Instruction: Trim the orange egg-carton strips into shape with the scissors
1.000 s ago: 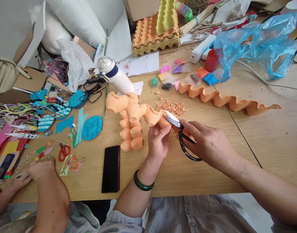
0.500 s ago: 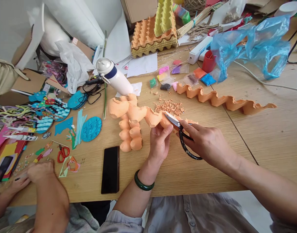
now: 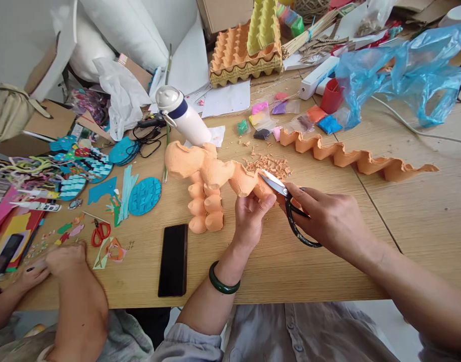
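small handwritten figures (image 3: 130,245) are standing in two rows on the wooden tabletop (image 3: 140,274), just beside an orange paper scrap (image 3: 119,250); the lower row is seemingly starting with 12, the others are blurring. dark markings (image 3: 54,207) on a white nozzle-tipped bottle (image 3: 39,206) are showing too small for reading.

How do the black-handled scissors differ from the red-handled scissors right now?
The black-handled scissors are in the right hand, while the red-handled scissors lie on the table. The black-handled scissors' blades are at the orange carton strip; the red-handled scissors lie away from it. The black-handled scissors look larger than the red-handled scissors. Both have looped handles.
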`<state>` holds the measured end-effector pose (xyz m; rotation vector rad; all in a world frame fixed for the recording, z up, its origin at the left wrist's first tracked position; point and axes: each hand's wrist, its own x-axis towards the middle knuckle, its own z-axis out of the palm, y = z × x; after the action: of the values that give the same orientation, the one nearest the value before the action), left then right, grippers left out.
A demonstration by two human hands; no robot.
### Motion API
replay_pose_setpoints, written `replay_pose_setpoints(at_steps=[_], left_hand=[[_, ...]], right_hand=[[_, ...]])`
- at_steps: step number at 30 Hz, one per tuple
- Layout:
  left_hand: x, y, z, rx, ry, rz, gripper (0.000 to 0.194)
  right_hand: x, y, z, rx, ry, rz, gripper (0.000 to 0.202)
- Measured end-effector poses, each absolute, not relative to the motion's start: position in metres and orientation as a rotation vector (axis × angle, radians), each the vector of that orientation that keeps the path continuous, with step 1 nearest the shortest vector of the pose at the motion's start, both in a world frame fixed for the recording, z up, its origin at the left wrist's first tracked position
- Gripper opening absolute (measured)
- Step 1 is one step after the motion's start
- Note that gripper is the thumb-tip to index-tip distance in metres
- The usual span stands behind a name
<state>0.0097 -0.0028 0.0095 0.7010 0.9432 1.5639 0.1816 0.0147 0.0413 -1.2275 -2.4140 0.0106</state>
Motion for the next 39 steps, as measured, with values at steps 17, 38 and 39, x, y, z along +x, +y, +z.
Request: replay_pose_setpoints(at_steps=[17, 38, 39], left_hand=[[-0.011, 0.004, 0.013, 0.87, 1.047, 1.563, 0.04], [-0.017, 0.009, 0.012, 0.827, 1.033, 1.487, 0.034], [-0.016, 0.009, 0.011, 0.819, 1.015, 1.474, 0.035]], right_hand=[[0.194, 0.039, 0.061, -1.132, -2.078, 1.413, 0.045], [0.182, 0.049, 0.048, -1.143, -1.787, 1.932, 0.066], [0.181, 0.049, 0.047, -1.119, -1.743, 1.979, 0.065]])
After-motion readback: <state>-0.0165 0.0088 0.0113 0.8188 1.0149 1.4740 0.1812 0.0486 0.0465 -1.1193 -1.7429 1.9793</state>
